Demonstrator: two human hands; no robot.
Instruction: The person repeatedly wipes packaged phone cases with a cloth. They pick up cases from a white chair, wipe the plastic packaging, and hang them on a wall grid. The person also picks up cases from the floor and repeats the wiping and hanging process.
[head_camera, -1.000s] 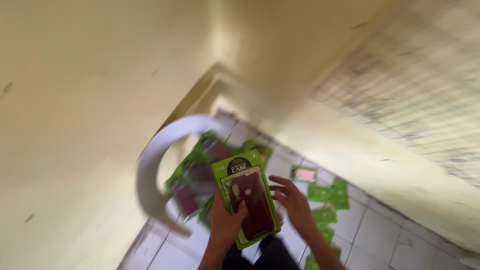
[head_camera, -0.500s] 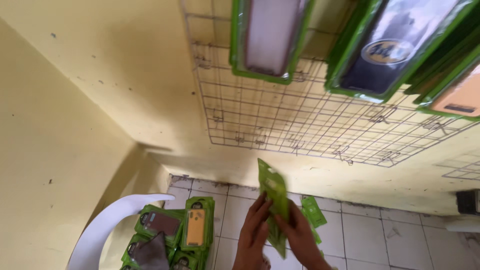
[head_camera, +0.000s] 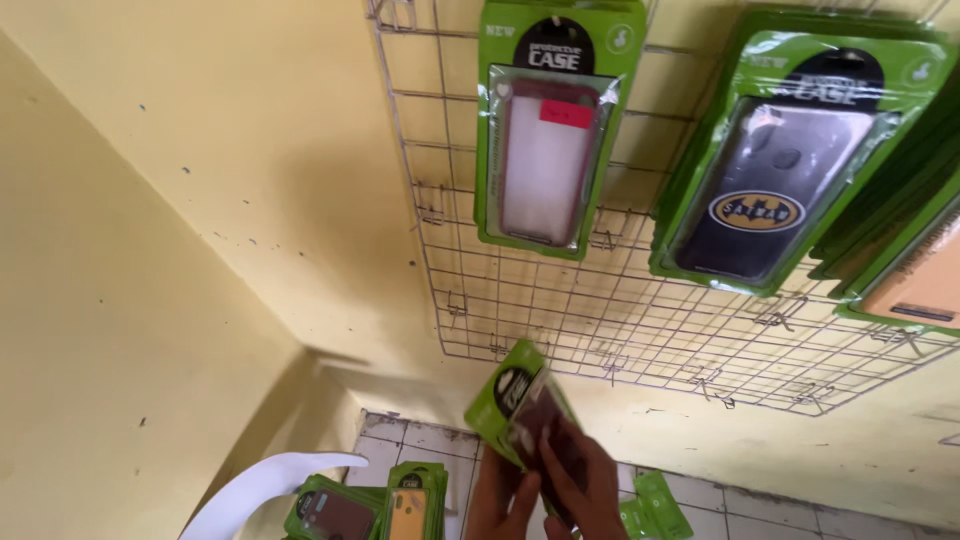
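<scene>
A: Fingers of both hands wrapped around 1 green phone-case pack, left hand and right hand gripping its lower end.
B: Where's the pack?
A: Tilted, low centre, just under the wire grid on the yellow wall.
B: Rest?
A: 2 packs hang on the grid; more sit on a white chair.

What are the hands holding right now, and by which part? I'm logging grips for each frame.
Both the left hand and the right hand hold one green phone-case package by its lower end; its top end points up toward the wire grid.
</scene>
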